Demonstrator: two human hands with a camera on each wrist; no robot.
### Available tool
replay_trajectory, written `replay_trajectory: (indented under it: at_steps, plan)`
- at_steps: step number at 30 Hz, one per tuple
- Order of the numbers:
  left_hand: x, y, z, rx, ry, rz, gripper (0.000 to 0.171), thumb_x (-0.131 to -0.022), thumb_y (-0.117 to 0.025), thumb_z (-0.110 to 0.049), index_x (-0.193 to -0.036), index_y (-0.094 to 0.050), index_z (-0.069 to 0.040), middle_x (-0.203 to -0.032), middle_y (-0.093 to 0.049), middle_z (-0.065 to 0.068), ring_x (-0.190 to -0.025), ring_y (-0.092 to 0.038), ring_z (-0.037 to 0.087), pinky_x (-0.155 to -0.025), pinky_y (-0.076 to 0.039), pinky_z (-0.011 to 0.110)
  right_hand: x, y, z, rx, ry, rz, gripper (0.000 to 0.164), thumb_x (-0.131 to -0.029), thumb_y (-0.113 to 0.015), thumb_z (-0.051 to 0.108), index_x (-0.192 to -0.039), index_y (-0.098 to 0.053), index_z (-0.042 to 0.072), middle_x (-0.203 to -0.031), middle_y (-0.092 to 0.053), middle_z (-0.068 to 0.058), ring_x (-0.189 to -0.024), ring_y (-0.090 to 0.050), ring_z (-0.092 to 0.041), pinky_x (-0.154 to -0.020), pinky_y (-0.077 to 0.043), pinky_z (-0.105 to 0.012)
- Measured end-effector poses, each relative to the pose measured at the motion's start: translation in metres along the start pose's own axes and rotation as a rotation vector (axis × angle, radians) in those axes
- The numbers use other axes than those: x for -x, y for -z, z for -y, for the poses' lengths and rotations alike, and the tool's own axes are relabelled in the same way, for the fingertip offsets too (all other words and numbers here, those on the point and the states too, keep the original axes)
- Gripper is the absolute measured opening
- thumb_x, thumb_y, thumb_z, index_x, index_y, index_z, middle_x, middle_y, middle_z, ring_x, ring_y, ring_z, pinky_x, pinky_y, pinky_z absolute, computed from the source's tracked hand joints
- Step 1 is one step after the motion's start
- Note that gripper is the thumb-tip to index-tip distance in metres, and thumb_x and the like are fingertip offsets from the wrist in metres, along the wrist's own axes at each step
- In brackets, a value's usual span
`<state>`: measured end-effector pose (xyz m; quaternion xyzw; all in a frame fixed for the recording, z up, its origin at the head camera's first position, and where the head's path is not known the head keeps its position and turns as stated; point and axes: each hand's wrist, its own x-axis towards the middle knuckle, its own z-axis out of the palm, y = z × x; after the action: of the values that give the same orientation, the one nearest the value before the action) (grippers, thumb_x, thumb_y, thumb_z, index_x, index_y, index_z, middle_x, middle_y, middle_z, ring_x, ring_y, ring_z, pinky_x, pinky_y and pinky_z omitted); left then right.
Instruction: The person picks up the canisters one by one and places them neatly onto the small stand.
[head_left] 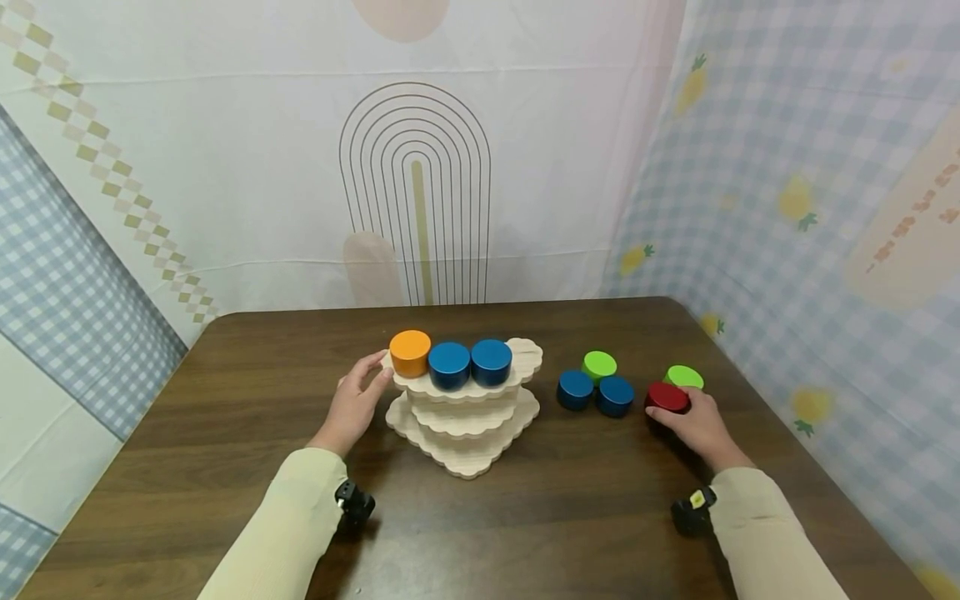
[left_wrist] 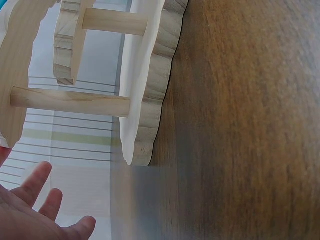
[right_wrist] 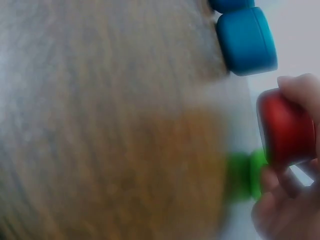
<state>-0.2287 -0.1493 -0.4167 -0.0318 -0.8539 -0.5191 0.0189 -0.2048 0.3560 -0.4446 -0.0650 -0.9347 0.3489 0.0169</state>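
Observation:
In the head view my right hand pinches a red cylinder at the table's right side. The right wrist view shows this red cylinder between thumb and fingers, tilted, over a green one. My left hand is at the left end of a tiered wooden stand, fingertips right at the top shelf's edge. Its other fingers spread loosely below that shelf in the left wrist view. On the top shelf sit an orange cylinder and two blue cylinders, side by side.
Right of the stand, two blue cylinders and a green cylinder stand grouped on the wooden table. Another green cylinder stands just behind the red one. Patterned cloth hangs behind and at both sides.

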Motion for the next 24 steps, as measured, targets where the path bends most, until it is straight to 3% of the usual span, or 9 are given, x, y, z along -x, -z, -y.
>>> replay_trajectory:
  at_steps: [7,24]
  plan:
    - [0.002,0.001,-0.001,-0.002,0.009,-0.003,0.053,-0.102,-0.044,-0.042,-0.146,-0.038,-0.013,-0.147,-0.04,0.019,-0.139,-0.022,0.039,-0.109,-0.017,0.064,0.003,0.005,0.009,0.004,0.016,-0.017,0.076,-0.091,-0.064,0.035,-0.136,-0.03,-0.016,-0.129,-0.033,-0.036,-0.115,-0.036,-0.048,-0.092,-0.043,-0.059]
    - [0.002,0.0,-0.002,-0.004,0.009,0.002,0.055,-0.101,-0.044,-0.043,-0.147,-0.038,-0.013,-0.147,-0.039,0.02,-0.138,-0.022,0.039,-0.109,-0.018,0.064,-0.004,0.005,0.057,-0.002,0.154,-0.046,0.07,-0.089,-0.068,0.034,-0.133,-0.037,-0.011,-0.126,-0.039,-0.029,-0.113,-0.038,-0.04,-0.086,-0.047,-0.052]
